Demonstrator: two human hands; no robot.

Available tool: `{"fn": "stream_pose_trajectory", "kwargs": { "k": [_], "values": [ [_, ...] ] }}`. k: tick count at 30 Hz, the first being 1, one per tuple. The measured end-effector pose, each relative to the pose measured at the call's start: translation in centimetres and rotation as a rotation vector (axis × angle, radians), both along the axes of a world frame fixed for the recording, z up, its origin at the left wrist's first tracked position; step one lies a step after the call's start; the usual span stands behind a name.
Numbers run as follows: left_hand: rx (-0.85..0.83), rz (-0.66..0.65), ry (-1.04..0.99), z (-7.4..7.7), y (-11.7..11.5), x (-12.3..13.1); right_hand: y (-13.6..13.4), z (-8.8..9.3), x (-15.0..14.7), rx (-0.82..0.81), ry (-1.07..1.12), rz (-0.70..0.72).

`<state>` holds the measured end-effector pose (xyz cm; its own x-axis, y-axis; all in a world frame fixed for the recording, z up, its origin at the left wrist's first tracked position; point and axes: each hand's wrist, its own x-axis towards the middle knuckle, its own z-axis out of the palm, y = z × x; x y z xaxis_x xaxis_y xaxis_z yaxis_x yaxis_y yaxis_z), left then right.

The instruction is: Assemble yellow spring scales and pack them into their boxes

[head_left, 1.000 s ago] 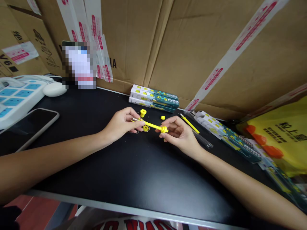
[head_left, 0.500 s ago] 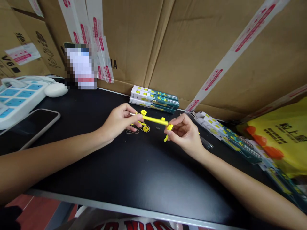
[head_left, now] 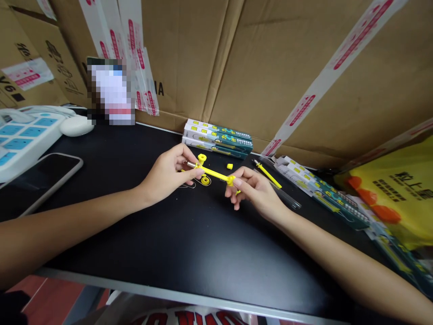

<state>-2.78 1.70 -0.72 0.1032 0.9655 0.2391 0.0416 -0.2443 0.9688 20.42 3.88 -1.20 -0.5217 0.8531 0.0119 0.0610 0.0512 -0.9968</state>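
Observation:
My left hand [head_left: 165, 174] pinches the left end of a slim yellow plastic rod [head_left: 214, 173], near a short metal piece [head_left: 191, 164]. At the rod's other end, my right hand [head_left: 253, 187] grips a small yellow fitting [head_left: 231, 180] against its tip; part of that fitting is hidden by the fingers. The rod hangs above the black table, tilted slightly down to the right. Just behind and below the left fingers are a yellow knob [head_left: 202, 158], a yellow ring [head_left: 204, 180] and a partly hidden wire hook [head_left: 189, 185]. A small yellow cap [head_left: 229, 166] lies beyond the rod.
Another yellow rod [head_left: 270, 177] and a clear tube [head_left: 289, 199] lie to the right. Printed boxes [head_left: 216, 137] are stacked against cardboard [head_left: 287, 67], with more boxes [head_left: 318, 192] at right beside a yellow bag [head_left: 402, 194]. Leftward are a phone [head_left: 47, 180] and a power strip [head_left: 30, 135].
The right hand has moved slightly left and turned, bringing the yellow fitting onto the rod's end. The small cap and the second yellow rod on the table now show more fully.

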Motion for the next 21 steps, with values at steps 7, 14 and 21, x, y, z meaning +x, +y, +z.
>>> {"fn": "stream_pose_trajectory", "kwargs": {
  "k": [7,14,21],
  "values": [
    [0.010,-0.082,0.032,-0.9,-1.2,0.9,-1.4,0.1,-0.6,-0.064,-0.094,0.074],
    [0.103,-0.227,0.315,-1.6,-2.8,1.5,-3.8,0.6,-1.6,-0.095,-0.080,0.142],
    [0.232,-0.371,0.571,-1.5,-3.1,1.3,-3.9,-0.4,-1.9,-0.193,-0.032,0.172]
  ]
}}
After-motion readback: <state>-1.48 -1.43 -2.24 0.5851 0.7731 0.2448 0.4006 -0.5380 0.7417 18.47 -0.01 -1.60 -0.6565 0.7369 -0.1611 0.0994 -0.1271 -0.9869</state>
